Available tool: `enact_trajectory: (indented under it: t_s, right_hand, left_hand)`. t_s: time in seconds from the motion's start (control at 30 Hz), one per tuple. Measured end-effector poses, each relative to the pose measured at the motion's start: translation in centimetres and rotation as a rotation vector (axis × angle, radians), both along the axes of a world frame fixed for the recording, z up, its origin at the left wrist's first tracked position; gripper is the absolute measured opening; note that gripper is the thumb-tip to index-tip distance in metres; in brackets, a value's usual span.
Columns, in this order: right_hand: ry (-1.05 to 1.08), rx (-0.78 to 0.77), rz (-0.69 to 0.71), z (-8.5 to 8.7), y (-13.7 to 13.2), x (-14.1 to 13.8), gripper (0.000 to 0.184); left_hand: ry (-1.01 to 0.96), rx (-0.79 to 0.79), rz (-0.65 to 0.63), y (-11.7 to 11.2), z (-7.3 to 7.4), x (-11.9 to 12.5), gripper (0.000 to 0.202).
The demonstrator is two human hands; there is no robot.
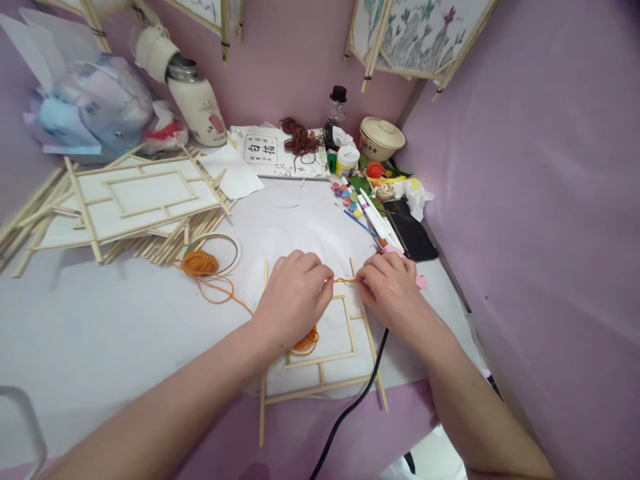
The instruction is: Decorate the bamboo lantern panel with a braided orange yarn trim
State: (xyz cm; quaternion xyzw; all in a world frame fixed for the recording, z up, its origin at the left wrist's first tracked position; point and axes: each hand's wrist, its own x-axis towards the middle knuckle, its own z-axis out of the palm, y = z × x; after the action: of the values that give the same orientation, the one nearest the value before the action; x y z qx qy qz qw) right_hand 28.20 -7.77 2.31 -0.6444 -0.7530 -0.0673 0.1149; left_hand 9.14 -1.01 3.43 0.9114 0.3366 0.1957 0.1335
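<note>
At the left, a pile of stick frames [137,233] lies on the worktop [125,327]. Just right of it, a ball of orange yarn [200,263] sits against a roll of tape [237,257], and a loose tail runs from the ball towards the person's left forearm, where it passes out of sight.

Next comes the left hand [297,287], above the left part of a single stick frame [320,392] lying flat with its side sticks pointing away from the person. A small orange coil [306,343] shows below this hand, partly hidden by it. The left fingers are pinched together on a short strand of yarn [345,280], thumb against forefinger.

The strand runs nearly level from there to the right, across the far end of the frame, its long axis roughly square to the right side stick [370,333]. The right hand [390,283] is the nearer to that stick: its fingers are closed on the strand's right end, at the stick's far tip. Whether they also press the stick cannot be told. Beyond, a dark phone [413,230] lies by the wall.
</note>
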Motion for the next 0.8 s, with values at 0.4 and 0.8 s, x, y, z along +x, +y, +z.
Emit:
enact_trajectory:
  t_s: [0.4, 0.8]
  right_hand:
    - [0.021, 0.004, 0.020, -0.2, 0.3, 0.2, 0.012]
    - [-0.018, 0.059, 0.001, -0.2, 0.5, 0.2, 0.012]
  left_hand:
    - [0.170, -0.062, -0.057, -1.1, -0.5, 1.0, 0.028]
    - [0.020, 0.070, 0.045, -1.7, -2.2, 0.8, 0.024]
